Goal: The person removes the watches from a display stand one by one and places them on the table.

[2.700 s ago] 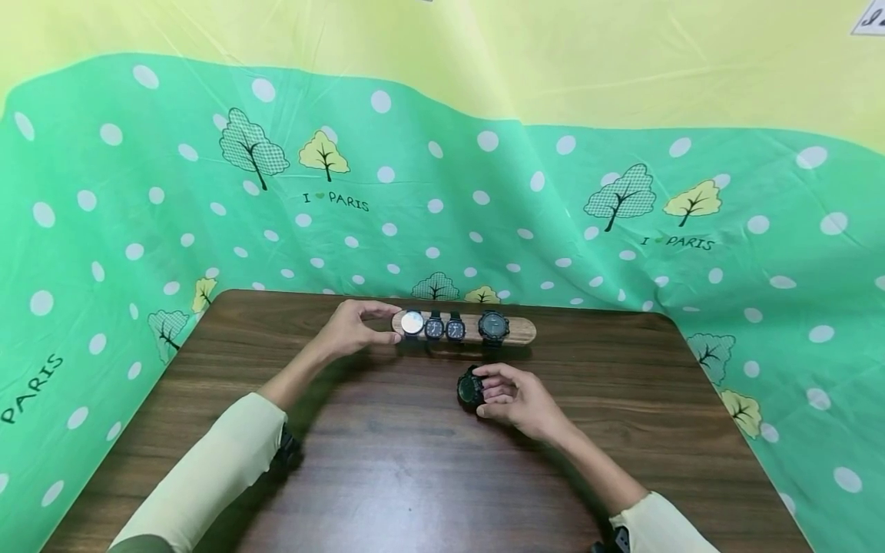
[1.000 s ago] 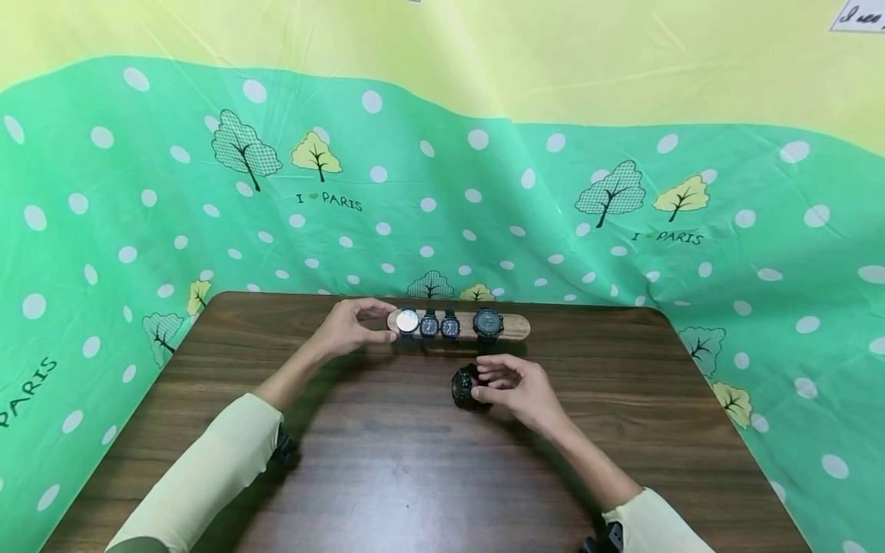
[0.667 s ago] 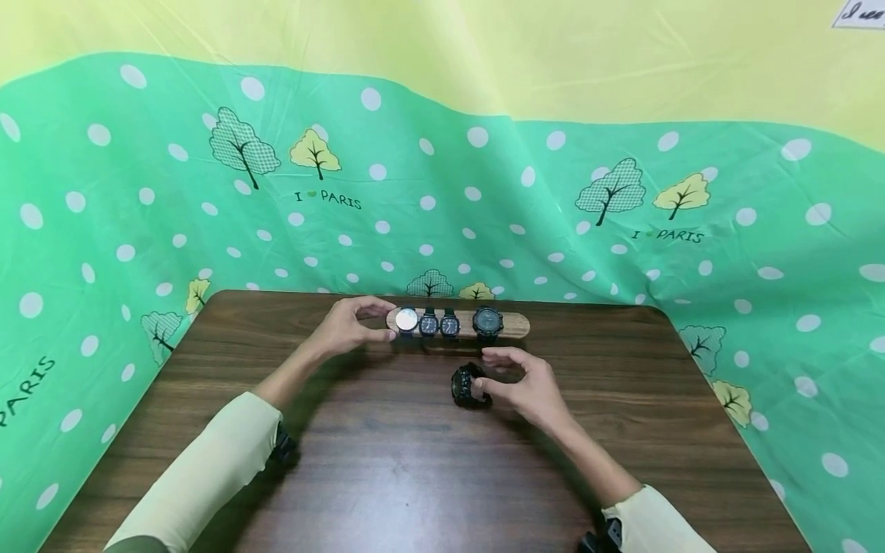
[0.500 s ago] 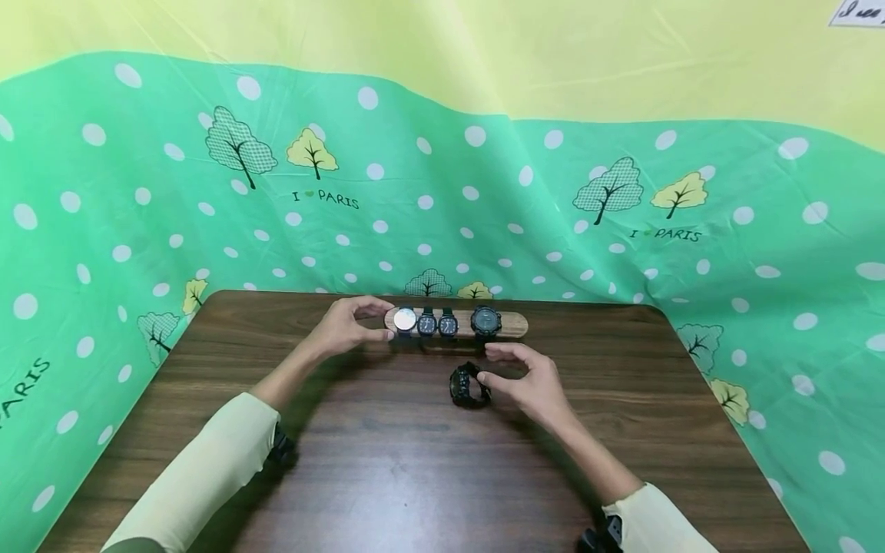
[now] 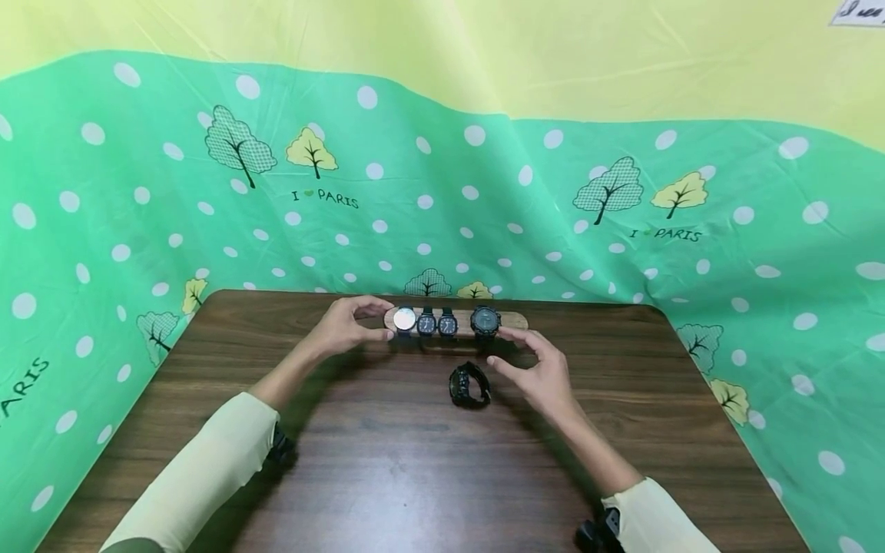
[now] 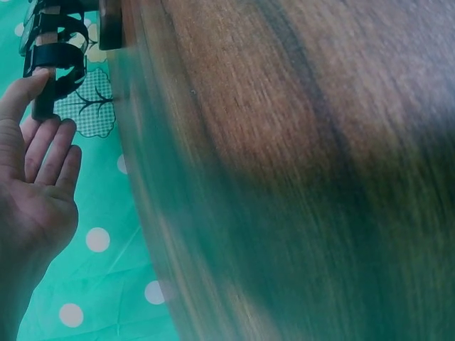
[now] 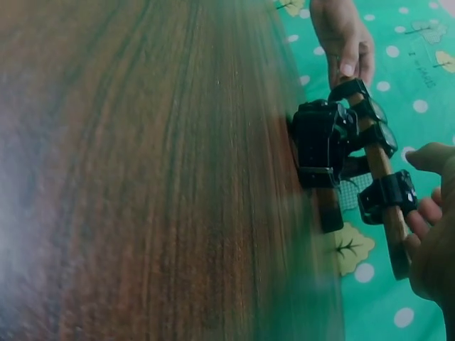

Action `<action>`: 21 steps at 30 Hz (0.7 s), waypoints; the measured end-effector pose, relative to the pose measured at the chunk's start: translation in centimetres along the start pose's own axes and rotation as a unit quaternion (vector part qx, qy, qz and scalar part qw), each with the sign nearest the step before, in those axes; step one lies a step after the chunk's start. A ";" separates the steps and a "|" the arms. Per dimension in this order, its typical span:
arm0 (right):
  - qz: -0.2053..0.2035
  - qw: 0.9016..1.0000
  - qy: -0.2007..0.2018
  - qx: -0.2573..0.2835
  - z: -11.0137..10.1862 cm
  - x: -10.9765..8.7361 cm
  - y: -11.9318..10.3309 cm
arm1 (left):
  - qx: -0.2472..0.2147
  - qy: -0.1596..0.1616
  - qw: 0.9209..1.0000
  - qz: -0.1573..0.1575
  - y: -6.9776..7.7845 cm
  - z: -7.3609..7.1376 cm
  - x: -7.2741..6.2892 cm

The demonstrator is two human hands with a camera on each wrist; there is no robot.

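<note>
My left hand (image 5: 342,329) pinches the left end of a wooden watch stand (image 5: 515,324); in the left wrist view the thumb lies on the bar, fingers beneath. Strapped along that bar are a silver-faced watch (image 5: 404,319), two smaller dark watches (image 5: 426,325) and a large black watch (image 5: 486,319). A chunky black wristwatch (image 5: 459,385) stands on its side on the table in front, its strap closed in a loop. My right hand (image 5: 546,372) holds nothing, thumb and fingers spread, fingertips right at the bar beside the large black watch in the right wrist view.
The dark wood table (image 5: 394,461) ends just behind the stand, against a green and yellow printed cloth (image 5: 429,223). The stand's base (image 7: 330,219) shows below its bar in the right wrist view. A dark wrist device (image 5: 282,445) sits at the left cuff.
My right hand has let go of the chunky black wristwatch and moved up and right towards the stand. That watch stays upright on the table. My left hand keeps its grip on the stand.
</note>
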State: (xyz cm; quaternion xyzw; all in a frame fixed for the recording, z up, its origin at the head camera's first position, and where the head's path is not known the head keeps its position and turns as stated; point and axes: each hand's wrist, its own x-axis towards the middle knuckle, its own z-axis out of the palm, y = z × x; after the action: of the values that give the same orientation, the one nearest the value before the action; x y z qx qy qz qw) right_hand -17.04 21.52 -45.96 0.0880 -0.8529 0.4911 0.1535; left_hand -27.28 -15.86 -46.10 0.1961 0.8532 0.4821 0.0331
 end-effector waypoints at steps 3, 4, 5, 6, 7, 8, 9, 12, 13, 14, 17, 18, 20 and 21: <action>0.007 1.000 0.006 -0.015 -0.1 0.2 0.1 | 0.002 -0.001 1.000 0.003 0.0 -0.1 0.0; 0.010 1.000 0.007 -0.018 -0.2 0.3 0.1 | 0.001 -0.002 1.000 0.002 0.0 -0.1 0.0; 0.012 1.000 0.008 -0.020 -0.2 0.4 0.1 | 0.000 -0.003 1.000 0.002 0.0 -0.1 0.0; 0.013 1.000 0.008 -0.021 -0.2 0.5 0.2 | -0.001 -0.003 1.000 0.002 0.0 -0.1 0.0; 0.013 1.000 0.009 -0.021 -0.2 0.6 0.2 | -0.001 -0.003 1.000 0.002 0.1 -0.1 -0.1; 0.013 1.000 0.009 -0.018 -0.3 0.7 0.3 | -0.001 -0.004 1.000 0.002 0.1 -0.1 -0.1; 0.011 1.000 0.009 -0.015 -0.3 0.8 0.3 | -0.001 -0.004 1.000 0.001 0.1 -0.1 -0.1; 0.007 1.000 0.009 -0.011 -0.4 1.1 0.5 | -0.002 -0.005 1.000 0.000 0.2 -0.1 -0.2; 0.005 1.000 0.009 -0.013 -0.4 1.2 0.5 | -0.002 -0.006 1.000 0.000 0.2 -0.1 -0.2; 0.004 1.000 0.008 -0.013 -0.4 1.3 0.5 | 0.000 -0.006 1.000 0.001 0.2 -0.1 -0.1; 0.003 1.000 0.007 -0.018 -0.5 1.7 0.7 | 0.002 -0.007 1.000 0.000 0.2 -0.1 -0.1; 0.003 1.000 0.005 -0.018 -0.5 1.8 0.7 | 0.003 -0.007 1.000 0.000 0.2 -0.2 -0.1; 0.005 1.000 0.002 -0.021 -0.5 2.0 0.7 | 0.003 -0.008 1.000 0.000 0.2 -0.2 0.0; 0.007 1.000 0.000 -0.022 -0.6 2.1 0.7 | 0.002 -0.008 1.000 -0.002 0.3 -0.2 0.0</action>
State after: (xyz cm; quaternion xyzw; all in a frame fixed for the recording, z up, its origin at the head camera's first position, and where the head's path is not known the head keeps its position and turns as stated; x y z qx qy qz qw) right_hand -19.09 22.39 -45.58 0.0782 -0.8641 0.4733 0.1522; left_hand -27.21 -15.89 -45.80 0.1983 0.8543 0.4789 0.0404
